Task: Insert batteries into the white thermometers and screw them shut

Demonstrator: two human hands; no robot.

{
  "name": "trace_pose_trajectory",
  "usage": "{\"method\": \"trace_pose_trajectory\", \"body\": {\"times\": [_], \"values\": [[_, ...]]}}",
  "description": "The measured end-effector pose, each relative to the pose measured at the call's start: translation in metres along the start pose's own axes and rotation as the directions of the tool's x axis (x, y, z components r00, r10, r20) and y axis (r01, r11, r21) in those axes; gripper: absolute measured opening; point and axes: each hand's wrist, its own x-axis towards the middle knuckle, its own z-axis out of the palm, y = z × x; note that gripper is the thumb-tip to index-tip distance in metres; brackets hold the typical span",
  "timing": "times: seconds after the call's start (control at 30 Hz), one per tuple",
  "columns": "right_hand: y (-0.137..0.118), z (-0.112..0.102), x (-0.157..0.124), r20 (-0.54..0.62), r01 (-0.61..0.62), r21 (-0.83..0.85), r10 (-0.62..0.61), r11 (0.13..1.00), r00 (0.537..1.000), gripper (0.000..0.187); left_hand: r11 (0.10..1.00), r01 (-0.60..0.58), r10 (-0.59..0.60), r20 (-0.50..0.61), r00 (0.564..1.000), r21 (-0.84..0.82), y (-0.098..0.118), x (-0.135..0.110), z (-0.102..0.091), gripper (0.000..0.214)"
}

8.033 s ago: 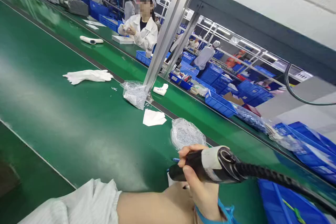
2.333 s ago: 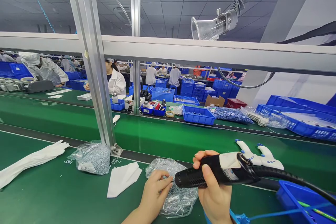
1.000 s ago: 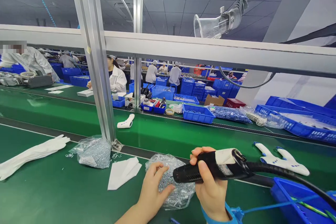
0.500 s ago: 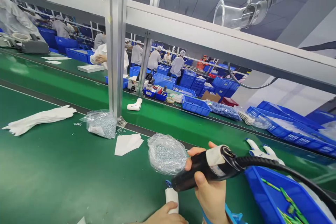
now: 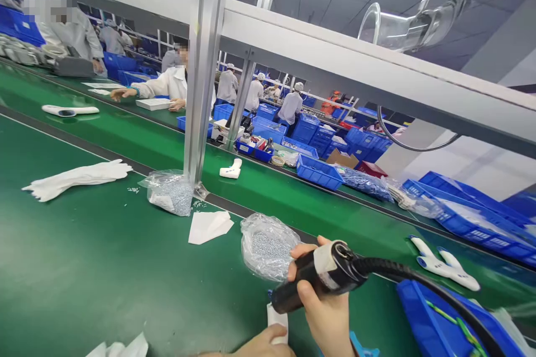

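- Left hand [image 5: 268, 346], partly cut off below: fingers closed on the near end of a white part [image 5: 277, 318]; the grip on its underside is hidden from where I stand.
- White part: lying directly beyond the left hand, long axis running away from it, nearly straight ahead; its blue end [image 5: 270, 293] is farthest out. The left hand is the nearer of the two; the right hand stands farther out and to the right.
- Right hand [image 5: 324, 309]: wrapped firmly round a black corded tool [image 5: 310, 274], thumb along the near side, fingers over the top.
- Key relation: the tool's nose points leftward and slightly down from the right hand, meeting the far end of the white part almost crosswise in view. Whether nose and part touch cannot be told.
- Cord [image 5: 402, 269]: leaving the tool's rear, rightward past the right hand.
- Open plastic bag [image 5: 268, 245] of small silvery pieces: just beyond the right hand, a little left.
- Blue bin [image 5: 410, 304]: to the right of the right hand, apart from it, with green pieces inside.
- White sheet [image 5: 209, 227]: beyond the left hand, toward the left, well apart.
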Motion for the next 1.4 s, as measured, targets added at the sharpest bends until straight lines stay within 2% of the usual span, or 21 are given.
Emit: {"method": "trace_pose_trajectory", "body": {"times": [0.1,0.23,0.4,0.57,0.83,0.97,1.07,1.2,1.27,1.3,1.33,1.37,1.4], "values": [[-0.004,0.009,-0.003,-0.034,-0.066,0.032,0.067,0.997,0.997,0.056,1.000,-0.024,0.024,0.013,1.000,0.001,0.000,0.003,-0.007,0.005],[-0.003,0.009,-0.003,-0.001,-0.069,0.015,0.069,0.998,0.998,0.054,1.000,-0.028,0.028,0.120,0.992,-0.009,0.005,0.010,-0.019,0.013],[0.003,0.000,0.001,0.150,0.028,-0.026,-0.024,0.999,0.988,0.048,1.000,-0.004,0.003,0.212,0.977,0.007,0.008,0.015,-0.025,0.016],[0.004,0.000,0.000,0.147,-0.004,-0.008,0.005,1.000,0.989,0.048,1.000,-0.003,0.001,0.176,0.984,0.012,0.009,0.015,-0.026,0.012],[0.009,-0.009,0.008,0.198,0.025,-0.052,-0.014,0.998,0.980,0.047,1.000,-0.003,0.006,0.121,0.993,-0.025,0.011,0.012,-0.024,0.016],[0.007,-0.004,0.004,0.113,-0.044,-0.021,0.046,0.999,0.993,0.054,0.999,0.010,-0.003,0.131,0.991,-0.049,0.010,0.010,-0.026,0.017],[0.004,0.000,0.001,0.068,-0.081,-0.022,0.083,0.996,0.994,0.052,0.998,0.010,0.000,0.146,0.989,-0.069,0.009,0.009,-0.022,0.017],[-0.008,-0.005,0.008,0.175,0.040,-0.017,-0.037,0.999,0.984,0.039,0.991,0.032,-0.012,0.148,0.989,-0.133,0.010,0.004,-0.010,0.016],[-0.021,-0.010,0.014,0.153,0.136,0.000,-0.134,0.991,0.979,0.035,0.981,0.029,-0.009,0.107,0.994,-0.190,0.007,0.002,-0.014,0.017],[-0.030,-0.014,0.018,0.106,0.185,0.002,-0.184,0.983,0.977,0.034,0.979,0.047,-0.032,0.080,0.996,-0.196,0.001,0.002,-0.021,0.017],[-0.038,-0.020,0.021,0.041,0.234,-0.003,-0.233,0.972,0.972,0.035,0.979,0.114,-0.105,0.058,0.993,-0.169,-0.009,0.004,-0.032,0.018],[-0.047,-0.027,0.023,-0.025,0.277,-0.015,-0.277,0.961,0.961,0.036,0.971,0.210,-0.207,0.038,0.978,-0.116,-0.023,0.007,-0.047,0.019],[-0.055,-0.037,0.024,-0.093,0.307,-0.037,-0.309,0.951,0.946,0.038,0.936,0.351,-0.351,0.010,0.936,-0.029,-0.042,0.011,-0.065,0.020]]}}
